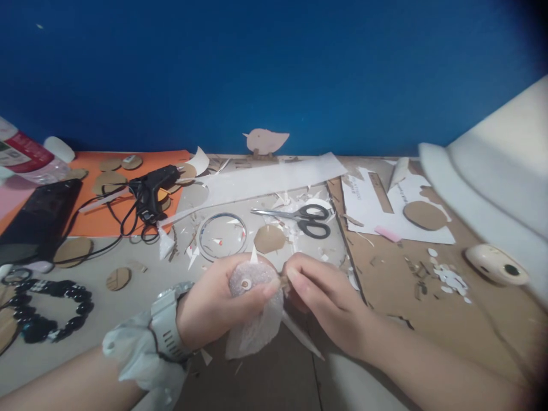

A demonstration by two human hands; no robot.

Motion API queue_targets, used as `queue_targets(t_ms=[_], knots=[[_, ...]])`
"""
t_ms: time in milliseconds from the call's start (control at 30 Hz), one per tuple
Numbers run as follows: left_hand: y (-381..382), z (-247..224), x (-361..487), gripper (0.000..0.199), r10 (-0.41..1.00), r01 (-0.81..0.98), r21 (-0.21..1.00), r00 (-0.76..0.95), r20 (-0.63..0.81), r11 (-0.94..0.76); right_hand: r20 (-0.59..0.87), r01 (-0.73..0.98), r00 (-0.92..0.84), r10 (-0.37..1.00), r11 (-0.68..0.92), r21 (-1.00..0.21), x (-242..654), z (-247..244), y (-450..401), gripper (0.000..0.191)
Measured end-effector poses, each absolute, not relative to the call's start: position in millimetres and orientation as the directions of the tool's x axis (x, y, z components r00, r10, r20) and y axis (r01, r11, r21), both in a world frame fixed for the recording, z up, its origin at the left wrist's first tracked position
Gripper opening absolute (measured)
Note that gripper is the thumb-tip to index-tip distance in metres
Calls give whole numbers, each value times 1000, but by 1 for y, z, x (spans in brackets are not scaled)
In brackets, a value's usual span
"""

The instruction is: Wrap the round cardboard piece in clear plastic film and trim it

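Disc [262, 274], pale and glittery, is sitting in the left hand [214, 302], low in the middle of the view, above the near part of the table. Left thumb is lying across its lower front, fingers closing behind: grip is clamping the disc. A white ring eye [245, 283] is showing on its face; a white spike [254, 255] is pointing up from the top edge. Translucent white sheet [253, 338] is hanging beneath.

Right hand [327, 302] is working at the disc's right edge, thumb and forefinger pinching a small brown piece [283, 280]; fingertips are partly hiding it, so whether it is joined to the disc I cannot tell.

Beyond the hands, a round cardboard piece [269, 238] is lying between a clear ring [222, 235] and scissors [306, 218], whose blades are pointing left. White scraps are scattering around these. Further left, a black glue gun [152, 191] is resting on an orange sheet [107, 224] among cardboard discs. Bird-shaped cutout [268, 141] is standing near the blue wall [274, 68]. At right, stencilled white paper [363, 208] is lying on brown cardboard [406, 245].
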State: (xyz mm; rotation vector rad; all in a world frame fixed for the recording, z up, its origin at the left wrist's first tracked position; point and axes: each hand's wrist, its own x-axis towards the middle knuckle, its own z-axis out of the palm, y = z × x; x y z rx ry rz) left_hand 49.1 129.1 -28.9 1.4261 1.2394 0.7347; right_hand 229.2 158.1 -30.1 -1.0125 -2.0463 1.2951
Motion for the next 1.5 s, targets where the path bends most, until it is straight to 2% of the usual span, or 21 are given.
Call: queue_targets(t_ms=[267, 467, 533, 733, 833, 933, 1033, 1167, 1267, 1500], knots=[[129, -27, 50, 18, 948, 269, 956, 256, -191, 120, -24, 315, -582, 813, 198, -928, 230, -32, 158, 23], [128, -28, 50, 18, 951, 185, 968, 227, -209, 169, -40, 67, -567, 823, -3, -998, 231, -37, 158, 30], [128, -28, 50, 18, 953, 190, 969, 227, -202, 160, -51, 50, -548, 835, -28, -998, 231, -38, 158, 31], [128, -27, 50, 13, 960, 219, 967, 215, -177, 129, -29, 235, -541, 840, 118, -965, 232, -36, 159, 33], [127, -32, 48, 14, 984, 155, 978, 82, -157, 143, 43, 346, -459, 887, 223, -912, 233, -37, 161, 28], [127, -41, 46, 21, 983, 112, 983, -133, -128, 143, 169, 481, -437, 883, 389, -786, 231, -40, 166, 9], [129, -48, 46, 24, 962, 144, 984, -267, -64, 106, 210, 589, -512, 833, 519, -619, 224, -44, 172, 17], [132, -49, 47, 24, 955, 145, 984, -293, -54, 100, 171, 702, -495, 852, 508, -500, 214, -47, 177, 16], [133, -48, 47, 22, 964, 142, 984, -258, -69, 109, 164, 720, -477, 863, 491, -490, 212, -47, 178, 12], [132, -45, 49, 22, 959, 112, 989, -277, -60, 95, 146, 658, -517, 843, 501, -562, 213, -46, 178, 5]])
